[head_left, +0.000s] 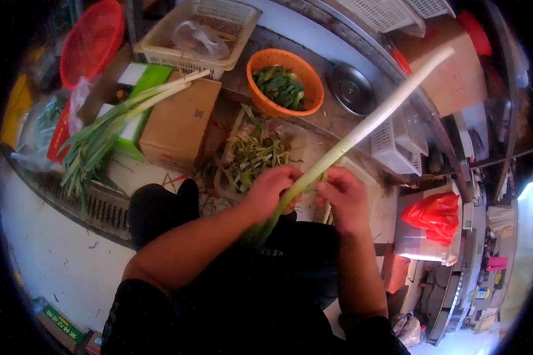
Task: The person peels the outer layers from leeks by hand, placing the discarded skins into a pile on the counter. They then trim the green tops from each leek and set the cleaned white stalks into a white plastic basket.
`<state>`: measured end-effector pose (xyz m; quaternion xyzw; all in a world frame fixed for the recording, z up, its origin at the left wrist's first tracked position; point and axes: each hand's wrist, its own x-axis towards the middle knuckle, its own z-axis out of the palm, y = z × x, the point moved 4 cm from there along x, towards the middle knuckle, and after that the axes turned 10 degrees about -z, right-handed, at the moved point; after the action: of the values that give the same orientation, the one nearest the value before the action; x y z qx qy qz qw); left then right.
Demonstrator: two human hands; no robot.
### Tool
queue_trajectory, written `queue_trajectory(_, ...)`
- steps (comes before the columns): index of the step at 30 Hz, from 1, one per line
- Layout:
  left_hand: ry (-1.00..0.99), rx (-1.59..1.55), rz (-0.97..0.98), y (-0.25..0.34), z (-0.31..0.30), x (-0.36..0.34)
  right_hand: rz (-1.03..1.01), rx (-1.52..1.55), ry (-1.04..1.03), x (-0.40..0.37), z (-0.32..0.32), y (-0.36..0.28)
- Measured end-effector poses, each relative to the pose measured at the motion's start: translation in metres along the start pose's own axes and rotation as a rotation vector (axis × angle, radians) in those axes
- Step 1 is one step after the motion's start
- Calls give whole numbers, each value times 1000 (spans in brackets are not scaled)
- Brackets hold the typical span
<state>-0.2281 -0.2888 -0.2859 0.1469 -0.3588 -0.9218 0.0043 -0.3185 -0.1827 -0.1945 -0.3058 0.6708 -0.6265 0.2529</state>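
Note:
A long leek (370,123) slants across the view, its white end up to the right and its dark green leaves down by my lap. My left hand (272,188) is closed around its lower green part. Close beside it, my right hand (344,198) is closed with thumb and fingers pinching at the stalk's side, on what looks like a strip of its leaf. Beyond my hands lies a heap of peeled leaf scraps (254,151) in a shallow tray. More leeks (109,121) lie across a cardboard box (180,121) on the left.
An orange basket (287,59) with green leaves stands ahead, beside a dark round lid (350,89). A cream crate (234,18) holds a plastic bag. A red basket (93,44) leans far left. On the right are shelf rails (435,133) and a white bin (408,234) with a red bag.

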Motion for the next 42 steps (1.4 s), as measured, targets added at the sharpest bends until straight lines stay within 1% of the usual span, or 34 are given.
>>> queue_trajectory(1, 1, 0, 0, 1, -2, 1, -46, -60, 19, 0, -3, -1)
queue_trajectory(3, -94, -80, 41, 5, -1, 2, -91, -120, 38, 0, -7, -3)
queue_trajectory(4, -94, -80, 41, 6, -2, 1, -129, -136, 101, 1, -10, -5)
queue_trajectory(5, -112, -6, 80, 11, 1, -3, -167, -151, 164, 2, -14, -7)
queue_trajectory(6, -129, 68, 120, 13, 2, -6, -168, -150, 165, 2, -15, -8)
queue_trajectory(8, -139, 47, 147, 7, -1, -5, -154, -72, 253, 3, -24, -14)
queue_trajectory(9, -148, 25, 174, 5, -3, -4, -155, -72, 253, 4, -28, -16)
queue_trajectory(10, -148, 26, 174, 3, -4, -2, -191, 6, 275, 6, -33, -18)
queue_trajectory(11, -133, 123, 243, 4, -3, -2, -227, 83, 297, 7, -38, -21)
queue_trajectory(12, -119, 222, 314, 6, -2, -3, -228, 83, 298, 9, -43, -25)
queue_trajectory(13, -121, 222, 314, 7, -2, -3, -243, 186, 238, 11, -44, -30)
queue_trajectory(14, -115, 248, 230, 9, -1, -5, -258, 289, 177, 14, -43, -35)
queue_trajectory(15, -107, 273, 145, 9, -1, -5, -258, 288, 178, 15, -43, -42)
queue_trajectory(17, -74, 313, 146, 6, 2, -4, -167, 395, 243, 19, -40, -52)
queue_trajectory(18, -39, 354, 146, 5, 2, -4, -168, 393, 244, 21, -41, -57)
queue_trajectory(19, -42, 353, 146, 2, 2, -3, -174, 467, 251, 22, -44, -61)
queue_trajectory(20, -30, 440, 150, 0, 2, -3, -179, 540, 259, 23, -47, -66)
queue_trajectory(21, -19, 528, 156, -1, 2, -3, -170, 572, 184, 25, -51, -73)
queue_trajectory(22, -25, 527, 155, -1, 3, -4, -172, 568, 189, 27, -61, -76)
queue_trajectory(24, 24, 688, 154, 4, 9, -8, -178, 611, 145, 31, -85, -85)
queue_trajectory(25, 18, 686, 156, 3, 10, -6, -212, 628, 33, 34, -96, -94)
queue_trajectory(26, 57, 773, 179, 2, 9, -5, -172, 647, 140, 37, -108, -99)
queue_trajectory(27, 96, 860, 203, 1, 9, -4, -181, 645, 50, 42, -114, -110)
queue_trajectory(28, 90, 859, 206, 1, 9, -4, -190, 641, -39, 45, -118, -122)
queue_trajectory(29, 101, 899, 164, 1, 10, -4, -194, 637, -36, 47, -124, -131)
queue_trajectory(30, 112, 939, 124, 0, 10, -4, -226, 595, 39, 49, -132, -139)
queue_trajectory(31, 107, 939, 127, 0, 9, -3, -258, 554, 113, 50, -140, -147)
queue_trajectory(34, 111, 907, 154, -2, 8, -2, -349, 511, 150, 51, -159, -174)
queue_trajectory(35, 117, 939, 168, -4, 8, -2, -358, 545, 88, 54, -176, -181)
queue_trajectory(36, 124, 971, 182, -6, 7, -2, -360, 543, 90, 57, -191, -191)
queue_trajectory(38, 139, 1000, 185, -8, 6, -1, -408, 651, -125, 60, -201, -212)
queue_trajectory(39, 158, 1029, 188, -9, 6, -1, -493, 640, 139, 50, -193, -225)
queue_trajectory(40, 156, 1029, 189, -10, 6, -1, -495, 639, 141, 48, -192, -236)
queue_trajectory(42, 214, 1062, 153, -11, 4, -2, -528, 921, 263, 47, -211, -253)
